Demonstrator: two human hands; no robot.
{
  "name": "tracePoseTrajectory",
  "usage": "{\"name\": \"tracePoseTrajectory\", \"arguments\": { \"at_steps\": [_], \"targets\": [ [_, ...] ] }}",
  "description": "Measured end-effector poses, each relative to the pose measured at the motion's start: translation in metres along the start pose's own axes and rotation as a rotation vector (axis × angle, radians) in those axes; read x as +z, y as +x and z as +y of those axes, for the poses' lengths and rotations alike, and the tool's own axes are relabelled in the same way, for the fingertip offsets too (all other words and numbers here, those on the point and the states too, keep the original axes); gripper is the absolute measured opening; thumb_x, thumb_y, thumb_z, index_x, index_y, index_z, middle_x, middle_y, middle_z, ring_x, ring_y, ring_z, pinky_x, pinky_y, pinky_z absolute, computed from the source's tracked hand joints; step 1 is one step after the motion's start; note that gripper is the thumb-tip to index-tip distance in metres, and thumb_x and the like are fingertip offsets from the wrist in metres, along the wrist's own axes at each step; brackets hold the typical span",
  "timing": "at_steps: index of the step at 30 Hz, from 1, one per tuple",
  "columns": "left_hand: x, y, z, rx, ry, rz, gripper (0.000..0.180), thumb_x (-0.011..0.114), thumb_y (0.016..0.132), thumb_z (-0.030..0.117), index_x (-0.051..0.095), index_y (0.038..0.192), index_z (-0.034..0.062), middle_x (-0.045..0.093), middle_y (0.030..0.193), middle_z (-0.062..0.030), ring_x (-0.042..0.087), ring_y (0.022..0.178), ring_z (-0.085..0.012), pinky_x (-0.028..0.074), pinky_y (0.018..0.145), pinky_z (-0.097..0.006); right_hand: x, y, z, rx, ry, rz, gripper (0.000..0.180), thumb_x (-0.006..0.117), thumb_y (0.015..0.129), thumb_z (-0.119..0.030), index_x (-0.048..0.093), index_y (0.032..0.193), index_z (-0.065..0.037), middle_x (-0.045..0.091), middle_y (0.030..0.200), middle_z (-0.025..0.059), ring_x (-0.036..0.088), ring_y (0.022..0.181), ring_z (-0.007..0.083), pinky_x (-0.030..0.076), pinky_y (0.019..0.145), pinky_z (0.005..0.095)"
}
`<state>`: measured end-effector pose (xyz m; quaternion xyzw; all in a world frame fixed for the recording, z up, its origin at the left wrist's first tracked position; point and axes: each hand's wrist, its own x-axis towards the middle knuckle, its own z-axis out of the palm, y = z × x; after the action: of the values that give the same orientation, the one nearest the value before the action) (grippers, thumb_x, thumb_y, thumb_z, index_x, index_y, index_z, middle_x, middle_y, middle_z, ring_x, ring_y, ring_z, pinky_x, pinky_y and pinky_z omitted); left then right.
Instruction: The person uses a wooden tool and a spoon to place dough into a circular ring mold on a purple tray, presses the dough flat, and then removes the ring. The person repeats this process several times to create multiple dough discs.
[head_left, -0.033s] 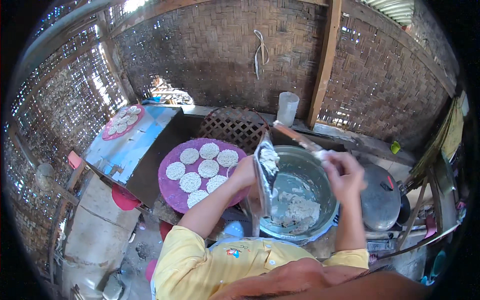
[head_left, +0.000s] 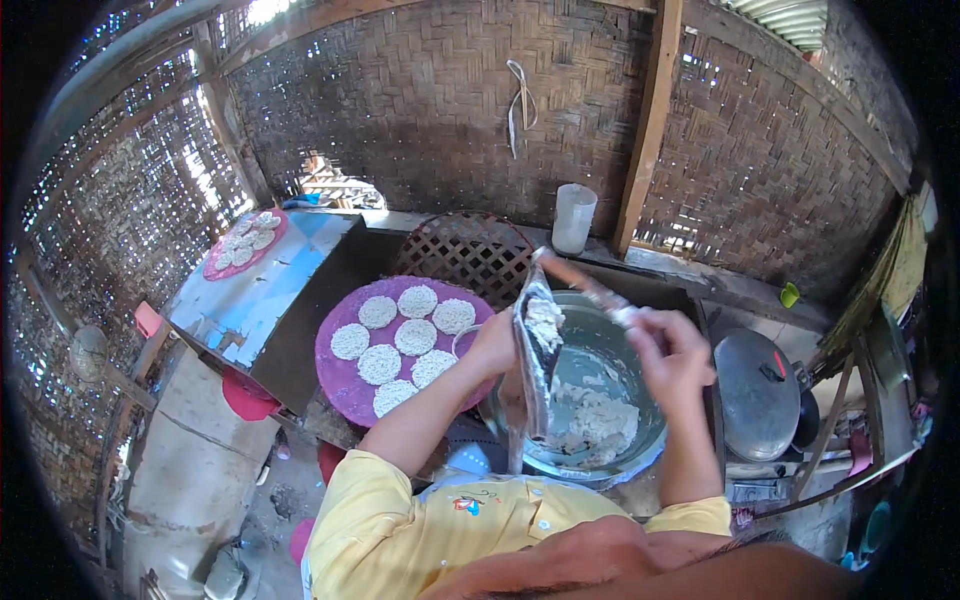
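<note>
My left hand [head_left: 495,345] grips a flat, dark-faced plate [head_left: 534,390], tilted on edge above the basin. A lump of wet white grainy dough [head_left: 543,322] clings to its inner face. My right hand [head_left: 672,352] is closed around a wooden spatula [head_left: 585,285] smeared with white, its far end at the plate's upper edge. Below them stands a wide grey-green basin [head_left: 652,440] with a heap of the same dough [head_left: 600,425] at its bottom. Left of my left hand lies a round purple tray [head_left: 338,385] with several white lacy discs [head_left: 415,337] on it.
A lattice basket [head_left: 470,240] leans behind the tray, and a translucent container [head_left: 574,220] stands at the wall. On the blue-topped table [head_left: 265,300] sits a smaller pink tray [head_left: 212,265] of discs. A lidded metal pot [head_left: 752,400] is on the right.
My right hand and the spatula have shifted a little left, bringing the spatula's tip against the plate's top edge. The plate has turned slightly.
</note>
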<state>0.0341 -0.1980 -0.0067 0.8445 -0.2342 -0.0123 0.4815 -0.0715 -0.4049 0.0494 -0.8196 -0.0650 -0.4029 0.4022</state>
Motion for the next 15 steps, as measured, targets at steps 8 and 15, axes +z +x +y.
{"name": "tracePoseTrajectory", "arguments": {
  "at_steps": [8,15],
  "targets": [
    [-0.008,0.004,-0.019,0.070,-0.269,0.000,0.035,0.063,0.072,0.009,0.055,0.105,0.0036,0.059,0.096,-0.0052,0.055,0.087,-0.0143,0.043,0.080,-0.027,0.030,-0.057,0.022,-0.177,-0.044,-0.059,0.018,0.070,0.066,-0.009,0.062,0.081,-0.002,0.060,0.066,0.0093,0.059,0.058,0.0192,0.045,0.052,0.0277],
    [0.027,0.020,-0.037,0.177,-0.087,-0.076,0.045,0.060,0.077,0.012,0.047,0.119,0.0037,0.054,0.112,-0.0061,0.050,0.101,-0.0140,0.037,0.090,-0.028,0.032,-0.038,0.042,0.090,-0.133,0.031,0.014,0.069,0.070,-0.012,0.062,0.077,-0.001,0.060,0.063,0.0090,0.055,0.051,0.0153,0.043,0.049,0.0241]
  ]
}}
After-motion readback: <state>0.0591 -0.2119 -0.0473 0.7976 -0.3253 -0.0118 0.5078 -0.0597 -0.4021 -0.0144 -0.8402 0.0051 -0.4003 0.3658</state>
